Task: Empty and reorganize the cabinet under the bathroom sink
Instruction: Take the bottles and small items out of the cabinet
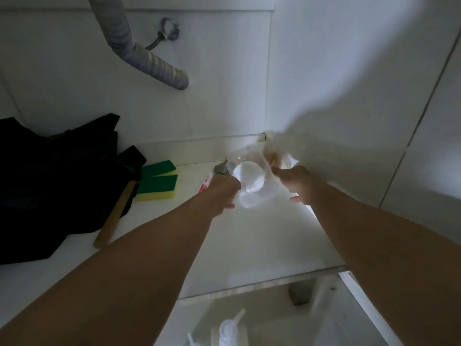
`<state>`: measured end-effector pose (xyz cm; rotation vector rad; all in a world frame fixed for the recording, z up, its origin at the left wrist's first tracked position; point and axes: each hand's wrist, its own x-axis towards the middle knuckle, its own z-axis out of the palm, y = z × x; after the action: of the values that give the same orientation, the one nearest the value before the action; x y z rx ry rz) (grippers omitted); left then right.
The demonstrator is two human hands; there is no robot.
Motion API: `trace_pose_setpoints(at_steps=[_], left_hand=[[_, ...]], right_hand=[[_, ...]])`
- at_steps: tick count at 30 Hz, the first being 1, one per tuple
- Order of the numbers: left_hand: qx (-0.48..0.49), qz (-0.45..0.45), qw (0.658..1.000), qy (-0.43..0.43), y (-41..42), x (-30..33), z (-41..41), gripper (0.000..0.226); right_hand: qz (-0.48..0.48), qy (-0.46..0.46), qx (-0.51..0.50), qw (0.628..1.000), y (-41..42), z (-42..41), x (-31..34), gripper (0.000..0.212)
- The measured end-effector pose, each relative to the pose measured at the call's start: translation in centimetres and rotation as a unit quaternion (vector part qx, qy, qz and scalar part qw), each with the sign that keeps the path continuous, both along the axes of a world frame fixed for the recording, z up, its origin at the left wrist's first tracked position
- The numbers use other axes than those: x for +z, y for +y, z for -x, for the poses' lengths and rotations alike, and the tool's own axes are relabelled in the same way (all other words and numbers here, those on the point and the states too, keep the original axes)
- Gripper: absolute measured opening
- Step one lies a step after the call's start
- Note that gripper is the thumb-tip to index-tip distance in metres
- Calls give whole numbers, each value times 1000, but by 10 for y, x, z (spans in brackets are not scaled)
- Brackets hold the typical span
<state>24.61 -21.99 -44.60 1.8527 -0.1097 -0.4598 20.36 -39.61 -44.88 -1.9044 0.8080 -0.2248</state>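
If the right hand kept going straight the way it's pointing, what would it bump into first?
Probably the pale crumpled thing in the cabinet's back right corner, just beyond the right hand, which already holds the clear container. Depth is hard to judge, and the thing is blurred.

Inside the cabinet, on its floor [262, 236]: at far left a dark crumpled cloth bag [55, 181], with a wooden-handled hammer [113, 216] lying partly under its right edge. Just right of the bag, two green-and-yellow rectangular sponges [158, 182] side by side. Right of the sponges, a small red-and-white tube [206, 183], then a clear plastic container [249, 181] near the back right corner, between left hand [222, 196] and right hand [296, 182]. Above, on the back wall, a grey corrugated drain hose [149, 58].
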Motion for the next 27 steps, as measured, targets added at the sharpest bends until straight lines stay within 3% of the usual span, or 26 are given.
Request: trace_pose_setpoints(at_steps=[4, 8, 14, 18, 23, 27], left_hand=[[15, 73, 996, 42, -10, -10, -9, 35], [40, 121, 989, 73, -13, -11, -12, 9], [49, 152, 983, 85, -7, -12, -15, 32], [71, 182, 974, 113, 0, -12, -8, 46], [88, 202, 966, 133, 15, -8, 5, 58], [85, 183, 971, 132, 45, -1, 23, 71]], right_hand=[[-32, 6, 39, 999, -9, -9, -13, 27], [-52, -9, 65, 997, -9, -8, -21, 39], [-125, -90, 44, 987, -5, 1, -24, 42], [-202, -114, -7, 973, 6, 14, -14, 21], [-217, -130, 0, 968, 17, 31, -9, 45], [-228, -132, 17, 965, 38, 48, -3, 42]])
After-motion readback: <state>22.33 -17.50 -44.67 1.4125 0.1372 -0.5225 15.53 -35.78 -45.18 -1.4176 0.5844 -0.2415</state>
